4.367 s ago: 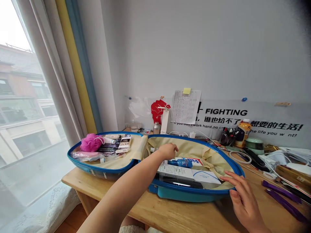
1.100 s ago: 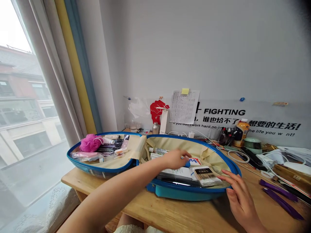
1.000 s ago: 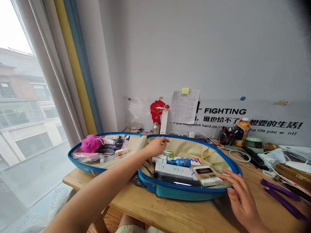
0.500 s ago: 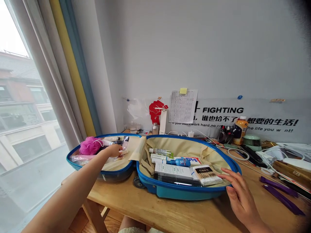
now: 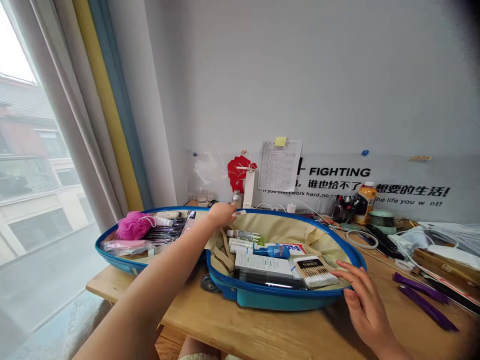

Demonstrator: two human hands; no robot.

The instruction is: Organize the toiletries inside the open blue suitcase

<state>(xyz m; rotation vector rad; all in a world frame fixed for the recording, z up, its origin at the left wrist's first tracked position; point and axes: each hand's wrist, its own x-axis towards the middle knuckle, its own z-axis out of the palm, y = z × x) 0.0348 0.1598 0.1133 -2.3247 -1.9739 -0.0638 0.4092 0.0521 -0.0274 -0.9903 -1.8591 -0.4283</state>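
Note:
My left hand (image 5: 222, 215) is closed over the middle of the open blue suitcase (image 5: 285, 300), near its back rim. A small flat pale piece (image 5: 240, 213) sticks out from its fingers; its kind is not clear. My right hand (image 5: 365, 305) rests with fingers apart on the suitcase's right edge, close to a pack of cotton swabs (image 5: 315, 272). In the right half also lie a white box (image 5: 262, 262), a blue bottle (image 5: 275, 251) and a white tube (image 5: 240, 246). A pink bath puff (image 5: 133, 226) sits in the left half, beside several dark-handled items.
The suitcase stands on a wooden table (image 5: 262, 332). To the right are purple straps (image 5: 423, 305), cables, a green bowl (image 5: 381, 220) and an orange bottle (image 5: 365, 202). A small bottle (image 5: 236, 199) stands behind the suitcase. A curtain (image 5: 90, 110) and window are at left.
My left hand has moved right and away from the left half, up to the suitcase's middle, carrying the small pale piece. My right hand stays on the edge. The view has shifted slightly.

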